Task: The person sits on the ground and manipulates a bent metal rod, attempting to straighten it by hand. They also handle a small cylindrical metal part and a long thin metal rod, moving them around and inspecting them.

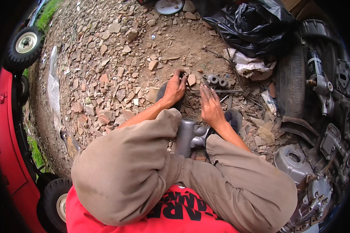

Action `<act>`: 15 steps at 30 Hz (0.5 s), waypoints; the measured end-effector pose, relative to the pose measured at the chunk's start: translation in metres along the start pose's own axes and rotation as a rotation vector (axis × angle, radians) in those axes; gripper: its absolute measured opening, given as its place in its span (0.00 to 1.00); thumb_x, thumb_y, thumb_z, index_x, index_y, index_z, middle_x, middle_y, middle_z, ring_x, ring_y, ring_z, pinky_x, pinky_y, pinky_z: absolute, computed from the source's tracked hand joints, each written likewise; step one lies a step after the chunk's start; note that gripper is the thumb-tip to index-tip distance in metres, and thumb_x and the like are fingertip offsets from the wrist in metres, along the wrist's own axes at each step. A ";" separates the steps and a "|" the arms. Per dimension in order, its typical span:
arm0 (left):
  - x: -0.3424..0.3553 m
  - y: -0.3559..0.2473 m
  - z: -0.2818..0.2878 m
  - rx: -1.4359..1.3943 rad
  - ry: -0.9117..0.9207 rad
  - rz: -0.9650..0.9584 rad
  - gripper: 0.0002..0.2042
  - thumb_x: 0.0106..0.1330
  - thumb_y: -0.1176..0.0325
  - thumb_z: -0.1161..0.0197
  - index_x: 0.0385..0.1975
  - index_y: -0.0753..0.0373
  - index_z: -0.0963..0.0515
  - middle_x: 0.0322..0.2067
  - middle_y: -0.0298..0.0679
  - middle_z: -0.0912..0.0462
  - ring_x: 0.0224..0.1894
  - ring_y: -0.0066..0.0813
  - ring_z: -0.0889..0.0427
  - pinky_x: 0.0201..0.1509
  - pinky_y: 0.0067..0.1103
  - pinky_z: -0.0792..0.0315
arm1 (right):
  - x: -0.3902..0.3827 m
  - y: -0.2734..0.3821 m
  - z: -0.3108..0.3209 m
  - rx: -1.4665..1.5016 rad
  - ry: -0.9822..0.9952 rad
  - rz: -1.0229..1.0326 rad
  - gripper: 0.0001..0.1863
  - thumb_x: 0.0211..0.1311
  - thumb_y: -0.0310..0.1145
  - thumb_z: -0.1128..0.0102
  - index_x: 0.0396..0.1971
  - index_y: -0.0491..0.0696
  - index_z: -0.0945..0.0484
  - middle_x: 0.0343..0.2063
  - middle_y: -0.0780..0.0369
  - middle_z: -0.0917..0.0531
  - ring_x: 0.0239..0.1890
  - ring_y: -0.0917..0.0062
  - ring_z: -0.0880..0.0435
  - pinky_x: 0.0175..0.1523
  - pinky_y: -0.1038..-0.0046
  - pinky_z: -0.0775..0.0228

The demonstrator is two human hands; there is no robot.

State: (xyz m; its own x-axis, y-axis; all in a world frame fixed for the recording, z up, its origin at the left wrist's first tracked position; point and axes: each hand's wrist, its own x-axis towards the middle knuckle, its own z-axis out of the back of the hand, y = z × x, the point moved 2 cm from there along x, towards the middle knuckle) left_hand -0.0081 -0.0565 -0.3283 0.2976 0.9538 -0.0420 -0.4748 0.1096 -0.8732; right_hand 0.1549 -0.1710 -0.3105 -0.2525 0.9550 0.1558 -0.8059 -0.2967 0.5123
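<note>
My left hand [175, 90] is raised in front of my left knee, its fingers bent together around something thin and dark that I cannot make out. To its right, my right hand [211, 104] lies palm down with its fingers stretched forward over a thin metal rod [231, 91]. Just beyond those fingertips sits a small grey metal part [217, 80] with round openings. Between my legs stands a grey metal casting [186, 134] with a thick pipe-like body, partly hidden by my trousers. Both hands have dark smudges on the fingers.
Broken tile and stones [105, 77] cover the ground. On the right are a tyre [291, 83], a metal housing [293, 163] and several other vehicle parts. A black plastic bag [249, 25] lies at the far right, above a white sack [254, 66]. A red vehicle [11, 147] stands left.
</note>
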 end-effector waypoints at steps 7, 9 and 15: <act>-0.006 0.000 -0.003 -0.069 0.021 0.042 0.11 0.72 0.70 0.48 0.48 0.68 0.35 0.30 0.56 0.23 0.33 0.55 0.22 0.38 0.38 0.29 | -0.003 0.019 -0.024 -0.130 0.212 0.032 0.49 0.62 0.44 0.42 0.69 0.31 0.60 0.70 0.48 0.44 0.74 0.60 0.47 0.73 0.42 0.70; -0.009 0.005 -0.002 -0.047 -0.025 -0.061 0.10 0.72 0.71 0.48 0.48 0.68 0.36 0.28 0.55 0.24 0.32 0.54 0.22 0.37 0.37 0.30 | 0.002 0.019 -0.020 -0.214 0.282 0.032 0.49 0.61 0.43 0.42 0.69 0.31 0.59 0.70 0.48 0.44 0.74 0.62 0.47 0.73 0.40 0.69; -0.008 -0.001 -0.003 -0.020 -0.024 -0.057 0.11 0.73 0.68 0.49 0.46 0.69 0.37 0.29 0.61 0.24 0.33 0.62 0.23 0.38 0.41 0.31 | 0.005 0.020 -0.011 -0.206 0.296 0.049 0.48 0.63 0.47 0.42 0.68 0.30 0.56 0.68 0.47 0.40 0.72 0.61 0.43 0.73 0.41 0.69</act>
State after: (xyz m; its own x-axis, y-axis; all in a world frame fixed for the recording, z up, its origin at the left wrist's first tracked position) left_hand -0.0077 -0.0651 -0.3282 0.3036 0.9526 0.0198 -0.4406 0.1588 -0.8835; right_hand 0.1315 -0.1720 -0.3092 -0.4137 0.9059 -0.0910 -0.8723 -0.3658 0.3245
